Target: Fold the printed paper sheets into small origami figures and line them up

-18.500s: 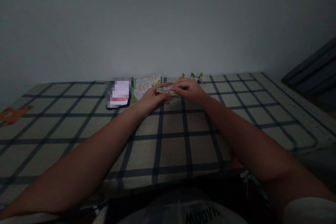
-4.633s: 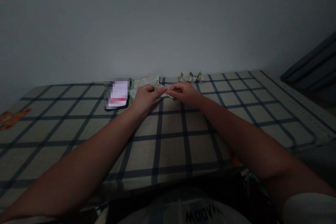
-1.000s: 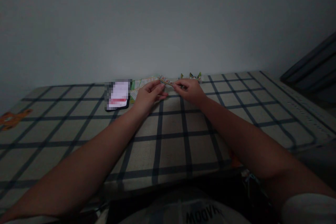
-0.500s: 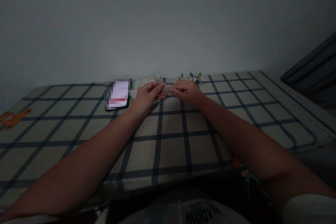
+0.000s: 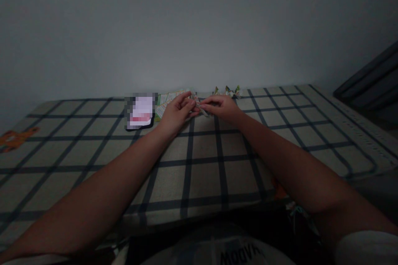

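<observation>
Checked cloth [image 5: 202, 174] under left hand [image 5: 175, 114] and right hand [image 5: 222, 107], two grips tight on one paper strip [image 5: 199, 106], one device [image 5: 139, 112] alongside.

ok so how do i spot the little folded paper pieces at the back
Follow the checked cloth to its far edge by the grey wall. Just beyond the right hand sits a small row of green-and-white folded pieces. Unlike the flat printed sheets by the left hand, they stand up bunched.
</observation>
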A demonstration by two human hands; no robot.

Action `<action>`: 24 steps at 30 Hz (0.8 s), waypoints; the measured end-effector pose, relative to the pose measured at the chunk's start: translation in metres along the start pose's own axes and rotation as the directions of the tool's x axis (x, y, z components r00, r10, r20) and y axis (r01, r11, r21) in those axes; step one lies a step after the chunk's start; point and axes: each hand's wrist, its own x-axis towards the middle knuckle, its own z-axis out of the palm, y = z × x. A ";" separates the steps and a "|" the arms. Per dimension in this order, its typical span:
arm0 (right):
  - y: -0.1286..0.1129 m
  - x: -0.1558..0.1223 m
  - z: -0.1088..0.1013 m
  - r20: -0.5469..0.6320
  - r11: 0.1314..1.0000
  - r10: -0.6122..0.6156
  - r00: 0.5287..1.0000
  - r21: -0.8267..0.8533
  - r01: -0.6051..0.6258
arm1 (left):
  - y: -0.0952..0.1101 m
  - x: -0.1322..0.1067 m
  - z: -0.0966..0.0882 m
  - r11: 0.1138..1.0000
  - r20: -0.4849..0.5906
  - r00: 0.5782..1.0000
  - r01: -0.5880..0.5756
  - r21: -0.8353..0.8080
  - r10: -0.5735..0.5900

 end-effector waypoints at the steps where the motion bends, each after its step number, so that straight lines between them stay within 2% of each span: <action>1: 0.000 0.000 0.000 0.002 1.000 0.000 1.000 -0.001 0.001 | -0.001 0.000 0.000 1.000 0.007 1.000 0.003 0.007 -0.003; 9: 0.005 0.001 0.001 0.050 0.999 0.044 0.998 0.030 -0.046 | -0.010 0.000 -0.003 0.985 0.050 0.998 -0.038 0.168 0.030; 15: 0.001 -0.001 0.002 0.073 0.997 0.071 0.995 0.021 -0.073 | -0.004 -0.007 0.002 0.996 0.075 0.997 0.012 0.089 -0.019; 20: -0.001 -0.001 0.001 0.061 0.997 0.069 0.996 0.022 -0.070 | -0.006 -0.006 0.002 0.989 0.067 0.998 -0.001 0.146 -0.009; 24: 0.001 0.000 0.001 0.068 0.993 0.091 0.994 0.074 -0.096 | -0.006 -0.005 0.002 0.995 0.077 0.997 0.002 0.103 -0.010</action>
